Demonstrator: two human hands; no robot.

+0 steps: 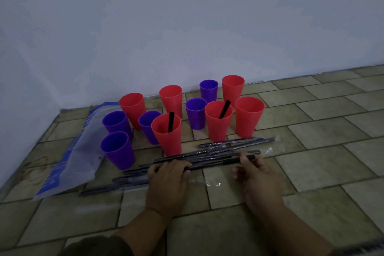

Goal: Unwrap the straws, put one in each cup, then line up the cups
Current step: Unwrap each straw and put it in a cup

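Both hands hold one wrapped straw (209, 165) low over the tiled floor (311, 162), stretched between them. The left hand (167, 181) lies palm down, fingers curled over the straw's left part. The right hand (256, 174) pinches the right end between thumb and fingertips, where the black tip shows beyond the clear wrapper. Both forearms reach in from the near edge of the view.

The other wrapped straws (234, 143) lie in a loose slanted bundle on the floor, running from the near left up toward the right, just in front of the cups. An empty clear wrapper (204, 182) lies on the tiles between the two hands, and another piece of clear film (270, 150) lies at the bundle's right end.

The floor to the right and toward the near edge is open tile. The white wall (187, 27) closes off the far side just behind the cups.

Eleven cups stand upright in a loose cluster. The near red cup (167, 135) holds a black straw (171, 121), and another red cup (218, 120) holds a leaning black straw (224, 109). The other four red cups (249, 117) and five purple cups (118, 150) show no straw. A blue and clear plastic bag (76, 160) lies flat at the left, beside the purple cups.
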